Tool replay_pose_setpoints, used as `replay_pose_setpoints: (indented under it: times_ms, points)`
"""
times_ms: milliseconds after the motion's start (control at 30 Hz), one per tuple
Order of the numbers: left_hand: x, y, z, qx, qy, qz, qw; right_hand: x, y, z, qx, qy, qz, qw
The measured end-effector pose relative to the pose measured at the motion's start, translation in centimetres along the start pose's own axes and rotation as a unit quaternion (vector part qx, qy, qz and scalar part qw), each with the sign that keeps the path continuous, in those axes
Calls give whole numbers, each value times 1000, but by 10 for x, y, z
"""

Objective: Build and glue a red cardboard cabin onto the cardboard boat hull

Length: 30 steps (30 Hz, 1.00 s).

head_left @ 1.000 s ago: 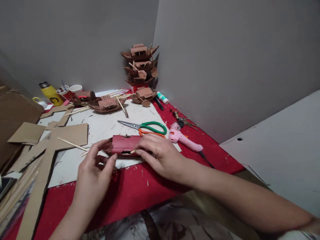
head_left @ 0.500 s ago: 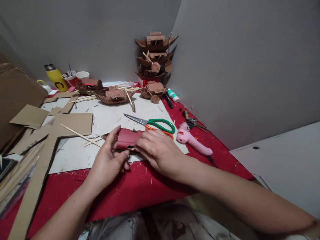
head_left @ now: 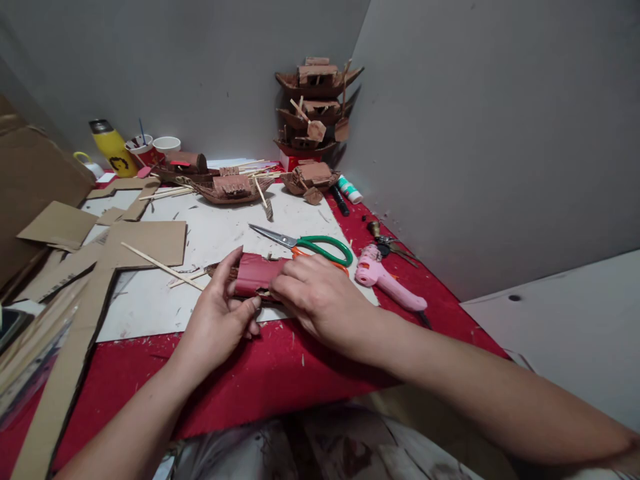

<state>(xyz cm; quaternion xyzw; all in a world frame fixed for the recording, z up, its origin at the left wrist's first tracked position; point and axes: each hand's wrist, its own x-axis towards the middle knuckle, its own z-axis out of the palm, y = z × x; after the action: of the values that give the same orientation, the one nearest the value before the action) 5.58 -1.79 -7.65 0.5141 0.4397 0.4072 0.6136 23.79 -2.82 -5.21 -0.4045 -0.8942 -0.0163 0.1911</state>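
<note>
A small model boat with a dark red curved roof [head_left: 257,273] lies near the front edge of the white sheet. My left hand [head_left: 225,307] grips its left end, fingers behind and thumb at the front. Over its right part, my right hand [head_left: 317,300] has its fingers pinched together at the roof's lower edge, by a small ragged opening; what the fingertips hold is hidden. Just behind the boat lie scissors [head_left: 325,247] with green and orange handles. Two thin sticks [head_left: 163,267] cross to the left of it.
Finished brown boats [head_left: 233,189] stand behind, others stacked [head_left: 320,80] by the wall. A pink glue gun [head_left: 390,283] and keys lie right. Cardboard pieces [head_left: 150,243] cover the left. A yellow bottle [head_left: 113,150] and cups [head_left: 167,144] stand at the back left.
The view has shifted slightly, so most things sit a little to the right and higher. Both hands keep nearly the same pose on the boat.
</note>
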Motion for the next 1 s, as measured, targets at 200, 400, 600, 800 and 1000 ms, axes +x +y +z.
replay_pose_setpoints:
  times_ms: [200,400,600,800,1000]
  points:
    - [1,2,1,-7,9,-6,1000,5,1,-3,6,-29,-31,999]
    - [1,0,1,-7,3,-4,1000,9,2,-4,-30,-45,-52,997]
    - [0,1,-2,1,-18,-5,1000,14,3,-6,-39,-69,-71,994]
    - [0,0,-3,2,-22,-1,1000,15,3,-9,-47,-76,-87,992]
    - [2,-1,-2,11,-15,6,1000,15,6,-12,-45,-77,-78,993]
